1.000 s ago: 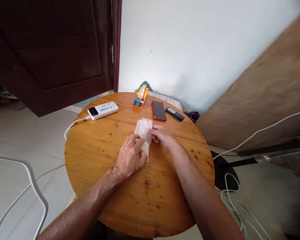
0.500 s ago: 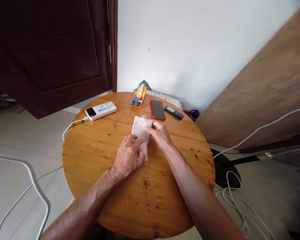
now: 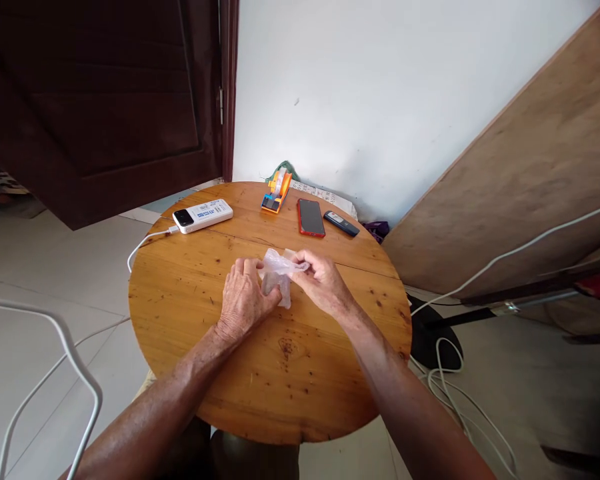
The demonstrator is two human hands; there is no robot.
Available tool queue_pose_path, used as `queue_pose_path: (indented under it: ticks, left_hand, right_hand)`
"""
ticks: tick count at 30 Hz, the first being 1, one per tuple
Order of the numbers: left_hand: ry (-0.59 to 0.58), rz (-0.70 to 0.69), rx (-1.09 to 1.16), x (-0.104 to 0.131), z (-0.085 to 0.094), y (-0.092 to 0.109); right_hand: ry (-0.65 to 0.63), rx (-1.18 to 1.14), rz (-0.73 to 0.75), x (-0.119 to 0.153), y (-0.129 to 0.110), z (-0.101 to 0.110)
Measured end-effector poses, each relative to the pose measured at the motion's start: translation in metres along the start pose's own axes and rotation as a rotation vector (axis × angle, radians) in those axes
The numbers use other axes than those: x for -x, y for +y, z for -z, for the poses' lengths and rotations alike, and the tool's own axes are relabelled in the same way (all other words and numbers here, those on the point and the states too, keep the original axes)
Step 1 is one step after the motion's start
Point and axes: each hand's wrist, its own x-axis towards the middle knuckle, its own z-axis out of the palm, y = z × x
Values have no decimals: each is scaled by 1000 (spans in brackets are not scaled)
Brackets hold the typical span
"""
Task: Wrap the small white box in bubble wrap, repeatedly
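A crumpled piece of clear bubble wrap is between my two hands over the middle of the round wooden table. My right hand pinches its right end, with the wrap bunched and lifted at the fingertips. My left hand is at the left side, its thumb across the lower flap and its fingers along the edge. A small pale flat piece, hard to make out, shows behind the wrap by my right fingertips. Whether anything lies inside the folds cannot be seen.
Along the table's far side are an orange tape dispenser, a red-edged phone and a dark handheld device. At the left lies a white power bank with a cable plugged in. Behind rises a white wall; cables lie on the floor.
The bubble wrap was a flat, upright rectangle; now its upper part is folded and crumpled sideways. My right hand has moved slightly nearer, and my left hand slightly left. The view has shifted a little.
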Motion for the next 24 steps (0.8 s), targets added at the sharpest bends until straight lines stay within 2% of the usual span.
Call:
queue_pose_path:
  ticks: [3,7,11,17,20,24]
  left_hand:
    - [-17,31,121,-2,0,-4]
    - [-115,-109,280,-5,-1,-10]
    - [-197,-185,353,-9,1,-14]
    - [-352,-219,432,-12,18,-18]
    - [-442,-224,450,-10,24,-21]
    - [-402,-255,469,-9,17,-24]
  right_hand:
    - [1,71,66,17,2,-4]
    - [18,137,190,39,9,-11]
    - [31,240,300,53,15,-17]
    - [-2,489,439,61,22,-24]
    - [11,539,471,60,30,-29]
    - [54,459,459,54,35,-31]
